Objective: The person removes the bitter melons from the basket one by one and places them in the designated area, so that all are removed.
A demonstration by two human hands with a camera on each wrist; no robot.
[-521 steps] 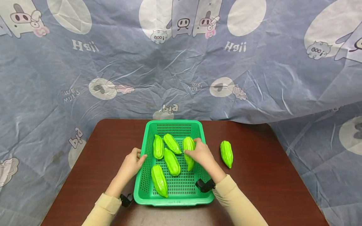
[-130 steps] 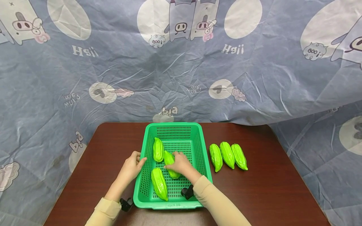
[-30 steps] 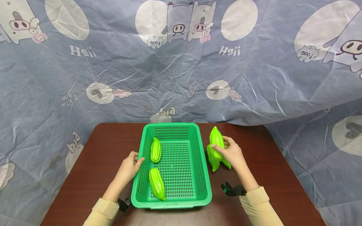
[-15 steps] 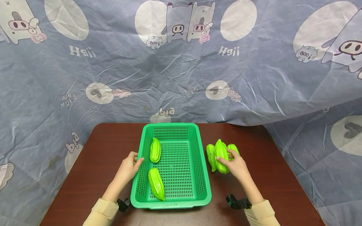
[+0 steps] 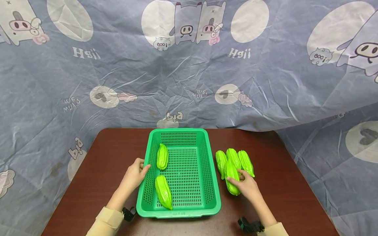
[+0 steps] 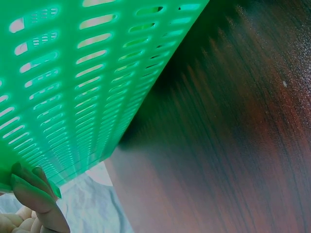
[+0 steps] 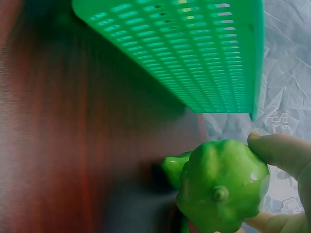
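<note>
My right hand (image 5: 248, 186) pinches a bright green bitter melon (image 5: 231, 178) between thumb and fingers. It overlaps the near end of a row of three others on the table: a left one (image 5: 220, 164), a middle one (image 5: 232, 155) and a right one (image 5: 245, 164). In the right wrist view the held bitter melon (image 7: 221, 189) shows its stem end, and part of another (image 7: 174, 170) pokes out behind it. My left hand (image 5: 135, 173) grips the left rim of a green plastic basket (image 5: 178, 214); in the left wrist view its fingers (image 6: 36, 194) lie against the outer side.
Inside the basket, along its left side, lie two more bitter melons, one farther (image 5: 162, 157) and one nearer (image 5: 163, 192). The basket stands mid-table on dark brown wood (image 5: 280, 183). Behind the table hangs a grey-blue printed cloth (image 5: 189, 75).
Since 17.4 s ago, three bitter melons have left the basket for the table's right side. The held one came out after 4.3 s ago, and lately moved nearer me; the left hand stayed.
</note>
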